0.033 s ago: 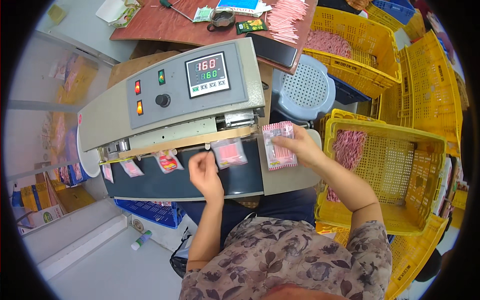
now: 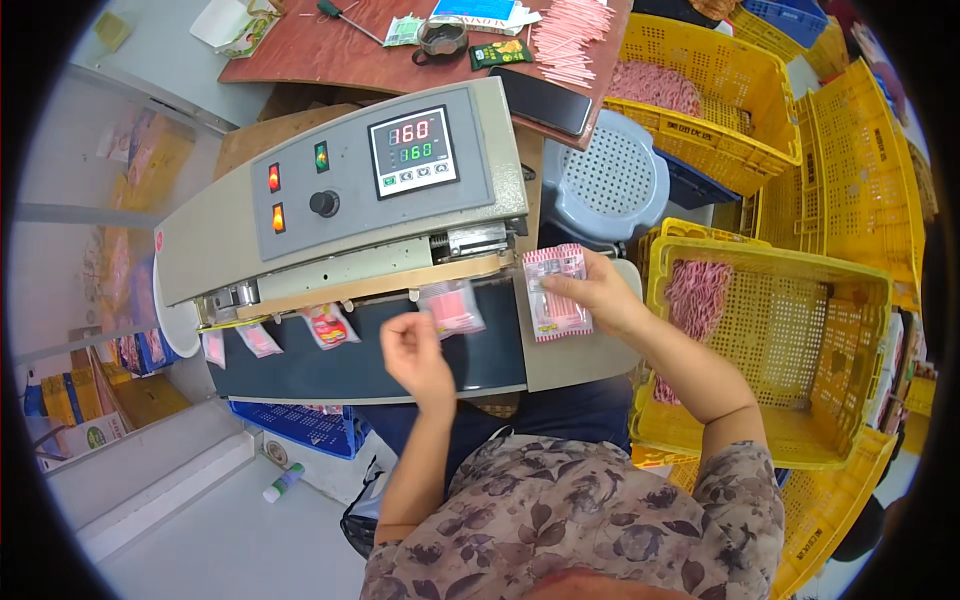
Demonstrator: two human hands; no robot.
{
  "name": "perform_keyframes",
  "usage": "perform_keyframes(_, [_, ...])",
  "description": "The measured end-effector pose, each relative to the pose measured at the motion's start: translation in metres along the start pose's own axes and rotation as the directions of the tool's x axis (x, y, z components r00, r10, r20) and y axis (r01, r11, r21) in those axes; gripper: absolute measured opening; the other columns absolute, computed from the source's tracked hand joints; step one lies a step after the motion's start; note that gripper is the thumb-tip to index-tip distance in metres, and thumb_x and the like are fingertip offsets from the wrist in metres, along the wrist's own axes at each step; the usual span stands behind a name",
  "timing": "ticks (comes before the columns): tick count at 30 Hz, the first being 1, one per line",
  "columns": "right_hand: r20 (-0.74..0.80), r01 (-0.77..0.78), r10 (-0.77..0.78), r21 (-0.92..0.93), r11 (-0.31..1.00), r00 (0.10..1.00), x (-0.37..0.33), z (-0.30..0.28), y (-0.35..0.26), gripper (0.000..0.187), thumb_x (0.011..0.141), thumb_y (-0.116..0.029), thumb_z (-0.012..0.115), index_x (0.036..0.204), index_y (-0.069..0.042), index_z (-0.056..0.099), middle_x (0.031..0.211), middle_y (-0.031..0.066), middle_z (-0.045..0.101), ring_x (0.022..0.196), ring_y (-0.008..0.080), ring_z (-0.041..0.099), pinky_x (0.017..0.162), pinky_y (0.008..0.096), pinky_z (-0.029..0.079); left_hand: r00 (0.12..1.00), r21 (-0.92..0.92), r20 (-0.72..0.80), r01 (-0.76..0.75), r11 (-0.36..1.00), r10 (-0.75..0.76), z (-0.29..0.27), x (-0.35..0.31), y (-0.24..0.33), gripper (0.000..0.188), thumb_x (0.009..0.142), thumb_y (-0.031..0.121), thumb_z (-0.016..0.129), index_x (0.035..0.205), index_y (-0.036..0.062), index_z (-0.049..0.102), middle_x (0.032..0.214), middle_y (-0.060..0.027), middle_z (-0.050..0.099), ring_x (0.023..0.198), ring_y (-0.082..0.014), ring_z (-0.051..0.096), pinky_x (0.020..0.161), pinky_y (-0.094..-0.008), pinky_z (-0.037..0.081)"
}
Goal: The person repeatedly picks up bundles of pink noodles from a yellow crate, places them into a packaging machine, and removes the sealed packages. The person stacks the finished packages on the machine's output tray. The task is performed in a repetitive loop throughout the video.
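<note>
A: Obs. Right hand [image 2: 600, 292], centre-right of frame, fingers pinched closed on a pink striped sachet [image 2: 555, 292], held flat at the right end of the dark conveyor belt [image 2: 380, 360], its top edge just short of the sealer's slot.

B: Left hand [image 2: 418, 352]?

A: Centre frame, over the belt. Fingers loosely curled, palm turned away; I cannot tell whether it has hold of anything. It sits just below another sachet [image 2: 452, 308] hanging from the sealing band, fingertips near it, contact not resolvable.

B: Other items on the line?

A: Three more sachets further left: one with a red print [image 2: 328, 325], two pale ones [image 2: 260, 340] [image 2: 214, 348] toward the left end. Grey sealing machine [image 2: 350, 200] fills upper centre, its display and lamps lit. Yellow crate [image 2: 770, 350] at right holds pink sticks.

B: Risks, judged from this frame only?

A: 1) Held sachet looks slightly skewed to the slot; fed that way, the seal would likely run crooked or crease. 2) Lit display suggests a hot seal zone; right fingertips close to the infeed could get nipped or scorched. 3) Left hand resting on the hanging sachet could drag it, wrinkling the seal or bunching it against the incoming one. 4) Spacing between held and hanging sachets is small; overlap could jam the band.
</note>
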State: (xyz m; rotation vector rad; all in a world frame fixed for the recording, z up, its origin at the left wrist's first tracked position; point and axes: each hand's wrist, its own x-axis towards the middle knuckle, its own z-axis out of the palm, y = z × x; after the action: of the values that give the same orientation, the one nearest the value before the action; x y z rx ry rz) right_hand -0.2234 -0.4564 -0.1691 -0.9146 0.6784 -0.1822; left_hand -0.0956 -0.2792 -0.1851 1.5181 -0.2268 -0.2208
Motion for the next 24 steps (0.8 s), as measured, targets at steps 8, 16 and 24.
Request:
perform_keyframes(8, [-0.049, 0.103, -0.108, -0.094, 0.990, 0.993, 0.005, 0.008, 0.003, 0.025, 0.080, -0.012, 0.063, 0.100, -0.001, 0.052, 0.090, 0.0043, 0.060, 0.079, 0.0090, 0.057, 0.069, 0.0260, 0.049, 0.743, -0.016, 0.439, 0.568, 0.823, -0.505, 0.042, -0.007, -0.003, 0.010, 0.078, 0.007, 0.063, 0.083, -0.0017, 0.060, 0.062, 0.0005, 0.053, 0.048, -0.0027, 0.041, 0.042, -0.0178, 0.031])
perform_keyframes(16, [-0.052, 0.046, -0.042, 0.063, 0.997, 0.998, 0.001, 0.001, 0.006, 0.012, 0.084, -0.011, 0.058, 0.091, -0.002, 0.054, 0.082, 0.0030, 0.060, 0.069, 0.0073, 0.058, 0.060, 0.0233, 0.050, 0.996, 0.143, 0.067, -0.065, 0.988, 0.056, -0.006, 0.005, -0.005, 0.007, 0.083, 0.006, 0.058, 0.085, 0.0009, 0.055, 0.065, 0.0001, 0.052, 0.050, -0.0027, 0.042, 0.041, -0.0159, 0.031])
perform_keyframes(24, [-0.085, 0.055, -0.062, -0.090, 0.994, 0.994, 0.000, 0.015, 0.003, 0.017, 0.083, -0.016, 0.060, 0.093, -0.003, 0.056, 0.081, 0.0010, 0.060, 0.070, 0.0069, 0.057, 0.059, 0.0203, 0.047, 0.716, -0.048, 0.515, 0.573, 0.818, -0.472, 0.049, -0.015, -0.005, 0.010, 0.080, 0.006, 0.060, 0.087, -0.0010, 0.059, 0.067, 0.0014, 0.054, 0.051, -0.0023, 0.042, 0.044, -0.0152, 0.031])
